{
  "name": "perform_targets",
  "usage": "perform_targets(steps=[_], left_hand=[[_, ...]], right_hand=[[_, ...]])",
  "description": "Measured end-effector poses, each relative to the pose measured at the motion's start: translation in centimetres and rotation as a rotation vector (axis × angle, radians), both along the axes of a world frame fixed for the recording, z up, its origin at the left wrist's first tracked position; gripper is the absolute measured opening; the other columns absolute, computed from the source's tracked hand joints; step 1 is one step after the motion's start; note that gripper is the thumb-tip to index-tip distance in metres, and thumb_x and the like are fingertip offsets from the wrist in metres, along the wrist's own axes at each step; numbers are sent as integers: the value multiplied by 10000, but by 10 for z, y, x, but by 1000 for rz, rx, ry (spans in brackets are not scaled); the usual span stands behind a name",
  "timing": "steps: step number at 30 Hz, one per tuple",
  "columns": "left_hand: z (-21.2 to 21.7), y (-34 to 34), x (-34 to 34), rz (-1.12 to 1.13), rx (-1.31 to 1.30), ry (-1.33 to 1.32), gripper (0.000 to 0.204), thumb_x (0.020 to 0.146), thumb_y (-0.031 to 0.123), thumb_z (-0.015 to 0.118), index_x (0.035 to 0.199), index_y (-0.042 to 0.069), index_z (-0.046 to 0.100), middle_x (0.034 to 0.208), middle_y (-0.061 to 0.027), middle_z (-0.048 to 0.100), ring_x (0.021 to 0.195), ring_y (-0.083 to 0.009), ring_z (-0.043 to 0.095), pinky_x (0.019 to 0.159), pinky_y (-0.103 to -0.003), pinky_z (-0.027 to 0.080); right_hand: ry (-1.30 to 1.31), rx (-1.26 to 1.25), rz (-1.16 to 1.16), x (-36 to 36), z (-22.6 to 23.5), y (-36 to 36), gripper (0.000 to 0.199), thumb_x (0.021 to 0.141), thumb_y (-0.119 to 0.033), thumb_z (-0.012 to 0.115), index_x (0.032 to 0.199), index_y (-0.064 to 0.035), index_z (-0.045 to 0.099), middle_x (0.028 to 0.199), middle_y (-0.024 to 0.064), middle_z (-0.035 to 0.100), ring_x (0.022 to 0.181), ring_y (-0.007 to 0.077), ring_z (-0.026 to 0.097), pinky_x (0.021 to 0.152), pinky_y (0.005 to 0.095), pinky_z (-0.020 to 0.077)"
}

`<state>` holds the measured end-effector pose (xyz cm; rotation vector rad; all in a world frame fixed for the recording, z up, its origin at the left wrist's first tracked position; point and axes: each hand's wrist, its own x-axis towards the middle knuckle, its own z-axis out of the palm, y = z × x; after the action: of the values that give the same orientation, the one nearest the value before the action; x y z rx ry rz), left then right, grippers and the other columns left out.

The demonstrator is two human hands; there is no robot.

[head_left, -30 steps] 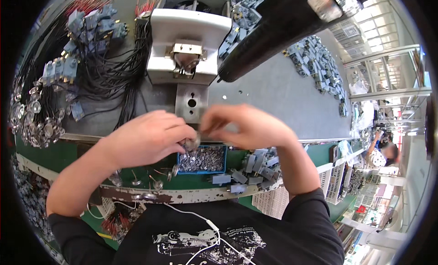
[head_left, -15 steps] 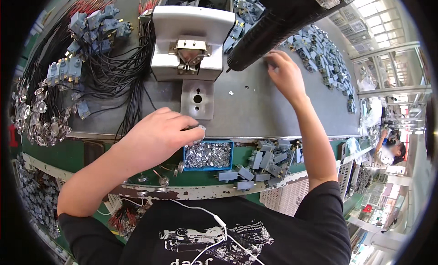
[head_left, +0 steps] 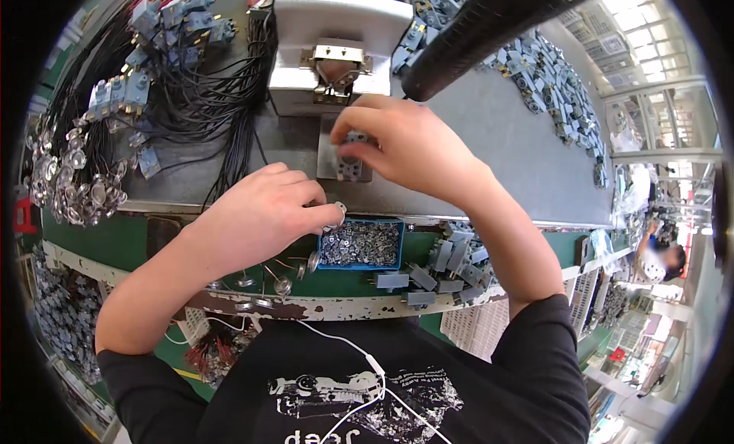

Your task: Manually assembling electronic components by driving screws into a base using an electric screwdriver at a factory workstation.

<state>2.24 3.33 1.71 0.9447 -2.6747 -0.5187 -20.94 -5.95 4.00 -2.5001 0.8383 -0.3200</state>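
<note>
My right hand (head_left: 409,142) is closed on a grey plastic switch block (head_left: 350,167), its thumb and fingers at the block's sides. The block is over the flat steel plate (head_left: 327,150) in front of the white press-like machine (head_left: 340,24). My left hand (head_left: 267,211) pinches a small shiny metal piece (head_left: 337,214) between thumb and forefinger; the fingers partly cover it. Just below that piece lies a blue tray (head_left: 401,245) full of small metal parts (head_left: 358,244).
More grey switch blocks (head_left: 451,264) lie right of the tray, with a long heap (head_left: 547,92) at the far right. Black wires (head_left: 229,108) and round metal caps (head_left: 80,180) crowd the left. A black cylinder (head_left: 459,50) slants over the table. Another person (head_left: 657,260) is far right.
My right hand has come from the right of the table to the steel plate and now holds a grey switch block. My left hand stays near the tray with its metal piece.
</note>
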Motion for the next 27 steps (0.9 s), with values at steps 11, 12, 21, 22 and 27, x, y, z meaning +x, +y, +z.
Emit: perform_targets(steps=[11,12,21,22,27], left_hand=[[5,-4,5,-18,-3,-9,222,840,192,763,1053,155,714,919,-4,632,906,-208,618,832,-354,470],[5,-4,5,-33,13,3,236,835,196,773,1059,147,718,916,-6,633,909,-207,618,830,-353,469],[16,-42,-6,269,-128,392,293,780,131,834,1050,50,756,813,-81,680,757,-279,657,695,-386,522],[8,-43,-9,261,-131,387,293,780,131,834,1050,50,756,813,-81,680,757,-279,657,695,-386,522],[-9,-46,-12,293,-10,324,236,820,118,823,1033,42,756,869,-104,718,786,-288,679,698,-371,541]], right_hand=[[-1,-236,-132,0,-21,35,472,870,-115,751,1334,-115,662,1278,149,637,1015,351,676,885,429,563],[-21,-256,-171,3,-24,41,482,864,-84,745,1337,-108,660,1271,150,641,1036,362,664,905,426,555],[-660,-308,-262,-33,23,39,405,925,77,690,1320,42,609,1189,169,665,900,189,669,790,282,544],[-794,-363,-204,-31,30,34,396,983,40,618,1373,33,547,1214,207,666,942,212,669,808,305,546],[-1078,-635,-411,-8,80,8,562,1043,-40,548,1539,-23,286,1372,310,586,1166,377,661,965,448,562]])
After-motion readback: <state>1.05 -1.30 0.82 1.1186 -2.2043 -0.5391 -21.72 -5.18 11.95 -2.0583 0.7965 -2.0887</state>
